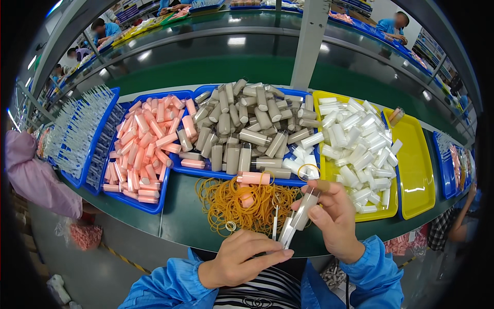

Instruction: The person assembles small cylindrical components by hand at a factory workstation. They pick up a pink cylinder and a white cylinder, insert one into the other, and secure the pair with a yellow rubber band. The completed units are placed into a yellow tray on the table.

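Note:
In front of my body, my right hand [329,213] grips a grey capped tube [305,207] between thumb and fingers. A white tube [286,233] lies against it, pointing down toward my left hand [247,259]. My left fingers are pressed together at the lower end of this bundle, and the fingertips partly hide what they pinch. At my right fingertips, a stretched rubber band [299,170] forms a loop. Just beyond my hands is a tangled pile of tan rubber bands [221,206], with a pink tube [253,178] at its far edge.
Blue trays hold pink tubes [146,139] and grey tubes [262,116]. A yellow tray [378,215] bears white tubes; another yellow tray [416,170] stands beside it. Spiky clear parts [85,129] fill a blue tray at left. A metal post [310,46] rises behind. Co-workers sit farther off.

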Motion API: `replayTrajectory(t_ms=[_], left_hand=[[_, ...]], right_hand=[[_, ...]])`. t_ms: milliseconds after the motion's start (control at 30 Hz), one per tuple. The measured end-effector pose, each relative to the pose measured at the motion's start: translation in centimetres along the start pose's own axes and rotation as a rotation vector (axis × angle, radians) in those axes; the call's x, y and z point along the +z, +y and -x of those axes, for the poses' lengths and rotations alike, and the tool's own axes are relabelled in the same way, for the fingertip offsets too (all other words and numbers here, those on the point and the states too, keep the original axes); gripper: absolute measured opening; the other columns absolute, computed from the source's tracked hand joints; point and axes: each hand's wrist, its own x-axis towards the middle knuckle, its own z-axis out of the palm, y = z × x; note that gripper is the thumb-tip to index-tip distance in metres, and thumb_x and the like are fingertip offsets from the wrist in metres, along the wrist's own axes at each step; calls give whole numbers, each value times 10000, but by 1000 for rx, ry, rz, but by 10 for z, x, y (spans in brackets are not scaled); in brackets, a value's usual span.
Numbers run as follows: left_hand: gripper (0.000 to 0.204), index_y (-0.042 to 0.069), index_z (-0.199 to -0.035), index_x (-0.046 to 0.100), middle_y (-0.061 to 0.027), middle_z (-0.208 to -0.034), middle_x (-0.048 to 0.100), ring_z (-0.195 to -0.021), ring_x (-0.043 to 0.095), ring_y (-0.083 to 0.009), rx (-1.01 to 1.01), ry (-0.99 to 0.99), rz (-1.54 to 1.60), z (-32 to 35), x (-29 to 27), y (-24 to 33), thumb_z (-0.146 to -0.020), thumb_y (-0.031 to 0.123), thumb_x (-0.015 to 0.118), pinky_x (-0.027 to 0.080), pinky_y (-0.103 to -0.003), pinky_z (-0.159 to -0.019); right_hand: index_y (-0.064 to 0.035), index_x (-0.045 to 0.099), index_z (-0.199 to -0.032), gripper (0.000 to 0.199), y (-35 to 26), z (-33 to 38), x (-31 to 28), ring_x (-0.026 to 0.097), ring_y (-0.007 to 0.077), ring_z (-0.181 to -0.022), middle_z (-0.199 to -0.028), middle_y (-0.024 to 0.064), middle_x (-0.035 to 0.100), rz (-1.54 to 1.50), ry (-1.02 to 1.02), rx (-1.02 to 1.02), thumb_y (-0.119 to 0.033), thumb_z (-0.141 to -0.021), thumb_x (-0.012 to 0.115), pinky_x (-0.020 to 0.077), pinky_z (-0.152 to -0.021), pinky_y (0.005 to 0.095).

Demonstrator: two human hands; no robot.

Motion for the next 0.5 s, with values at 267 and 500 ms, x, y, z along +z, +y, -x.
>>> replayTrajectory(t_ms=[267, 500], left_hand=[[367, 75, -1021, 679, -89, -1018, 675, -812, 671, -259, 21, 264, 95, 6, 10, -10, -697, 53, 852, 566, -355, -679], [384, 89, -1044, 683, -88, -990, 710, -899, 705, -262, -189, 210, 251, 6, 2, -7, -704, 90, 860, 565, -350, -747]], right_hand=[[-60, 500, -1341, 480, 19, 11, 2, 517, 195, -1245, -1114, 45, 728, 328, -179, -264, -103, -907, 704, 130, -1193, 497], [-39, 545, -1285, 442, 14, 16, 11, 522, 247, -1246, -1191, 141, 678, 392, -128, -421, -107, -886, 723, 160, -1186, 514]])
